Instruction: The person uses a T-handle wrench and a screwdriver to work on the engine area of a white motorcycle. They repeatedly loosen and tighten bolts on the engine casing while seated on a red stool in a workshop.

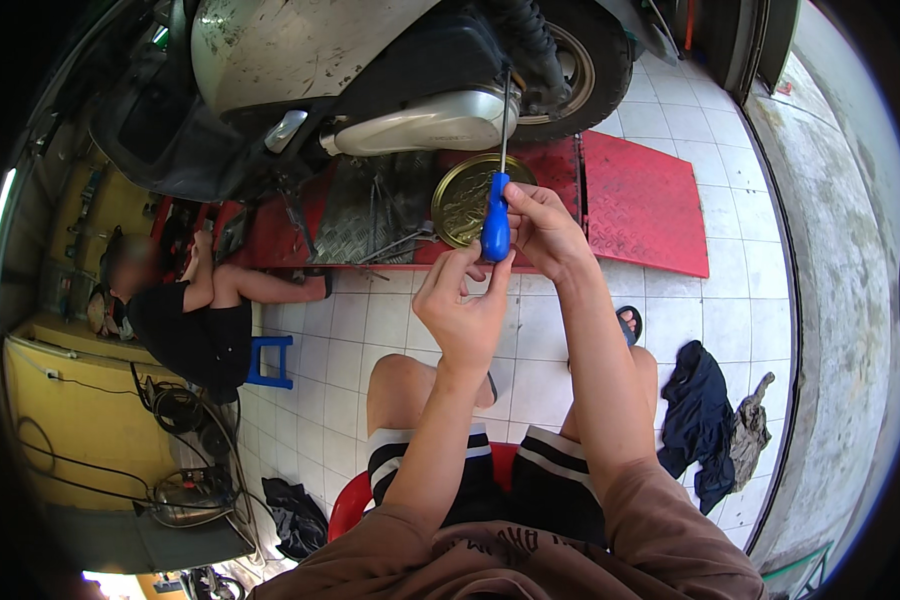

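A screwdriver [496, 222] with a blue handle and a long thin metal shaft stands between my two hands, its shaft pointing away from me. My left hand [463, 302] pinches the rounded butt of the handle between thumb and fingertips. Fingers of my right hand [548, 228] close on the handle's upper part, near the shaft. The shaft runs past the rear end of the scooter's [420, 125] silver engine cover; whether its tip touches anything there I cannot tell. Below the cover, a round gold-coloured tray [448, 222] with small metal parts lies just left of the handle.
The scooter stands on a red lift platform [640, 205], with tools [395, 243] lying on its metal plate. A person [195, 320] sits at the left by a blue stool [271, 362]. Dark cloth [697, 415] lies on the tiled floor at right; hoses [175, 405] hang at left.
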The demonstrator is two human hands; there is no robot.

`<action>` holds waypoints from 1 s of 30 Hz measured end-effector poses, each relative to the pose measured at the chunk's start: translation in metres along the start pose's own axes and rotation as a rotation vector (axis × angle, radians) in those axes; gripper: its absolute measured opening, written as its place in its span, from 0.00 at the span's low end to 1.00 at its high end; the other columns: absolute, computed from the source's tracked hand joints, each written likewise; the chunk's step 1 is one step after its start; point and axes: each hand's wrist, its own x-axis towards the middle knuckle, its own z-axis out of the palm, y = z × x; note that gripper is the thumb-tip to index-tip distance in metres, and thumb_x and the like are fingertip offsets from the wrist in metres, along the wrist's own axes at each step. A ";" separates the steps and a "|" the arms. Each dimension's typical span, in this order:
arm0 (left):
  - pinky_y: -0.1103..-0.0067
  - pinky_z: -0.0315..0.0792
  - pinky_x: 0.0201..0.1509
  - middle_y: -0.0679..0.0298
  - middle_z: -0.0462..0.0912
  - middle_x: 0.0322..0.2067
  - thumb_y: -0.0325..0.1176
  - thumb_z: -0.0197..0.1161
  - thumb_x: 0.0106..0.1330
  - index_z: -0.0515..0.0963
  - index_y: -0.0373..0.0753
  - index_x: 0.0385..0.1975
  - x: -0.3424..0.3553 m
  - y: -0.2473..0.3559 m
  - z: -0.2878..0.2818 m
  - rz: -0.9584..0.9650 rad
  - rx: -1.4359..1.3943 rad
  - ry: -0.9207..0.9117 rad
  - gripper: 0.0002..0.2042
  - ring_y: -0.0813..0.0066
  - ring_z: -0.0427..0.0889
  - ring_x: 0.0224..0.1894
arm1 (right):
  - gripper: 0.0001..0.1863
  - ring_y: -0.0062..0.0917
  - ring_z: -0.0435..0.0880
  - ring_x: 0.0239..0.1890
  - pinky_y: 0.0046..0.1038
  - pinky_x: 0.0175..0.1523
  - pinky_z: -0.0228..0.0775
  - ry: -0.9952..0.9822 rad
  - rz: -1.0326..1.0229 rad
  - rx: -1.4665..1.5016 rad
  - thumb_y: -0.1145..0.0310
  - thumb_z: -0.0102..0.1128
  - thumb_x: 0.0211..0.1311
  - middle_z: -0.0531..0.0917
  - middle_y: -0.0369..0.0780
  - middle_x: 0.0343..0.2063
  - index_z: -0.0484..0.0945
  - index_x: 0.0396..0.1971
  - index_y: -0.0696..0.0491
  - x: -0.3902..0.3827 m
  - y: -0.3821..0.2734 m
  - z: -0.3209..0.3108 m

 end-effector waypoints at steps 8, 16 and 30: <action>0.85 0.63 0.22 0.66 0.79 0.27 0.36 0.67 0.61 0.74 0.32 0.38 -0.009 -0.008 0.013 -0.498 -0.619 -0.207 0.15 0.81 0.75 0.23 | 0.16 0.20 0.81 0.36 0.23 0.42 0.77 -0.024 0.013 0.009 0.61 0.62 0.62 0.80 0.37 0.32 0.75 0.39 0.59 0.003 0.004 0.002; 0.83 0.61 0.24 0.63 0.71 0.26 0.61 0.35 0.71 0.72 0.32 0.44 -0.010 -0.002 0.007 -1.088 -1.811 -0.517 0.33 0.78 0.67 0.21 | 0.15 0.25 0.80 0.38 0.24 0.44 0.77 -0.122 0.032 0.199 0.63 0.55 0.67 0.77 0.40 0.36 0.71 0.44 0.59 0.004 0.014 0.007; 0.86 0.57 0.22 0.68 0.65 0.25 0.42 0.51 0.72 0.66 0.33 0.41 -0.008 0.002 0.014 -1.377 -2.506 -0.266 0.15 0.84 0.63 0.20 | 0.20 0.26 0.81 0.40 0.24 0.44 0.78 -0.189 -0.010 0.273 0.63 0.58 0.65 0.78 0.40 0.37 0.71 0.50 0.60 0.001 0.007 0.008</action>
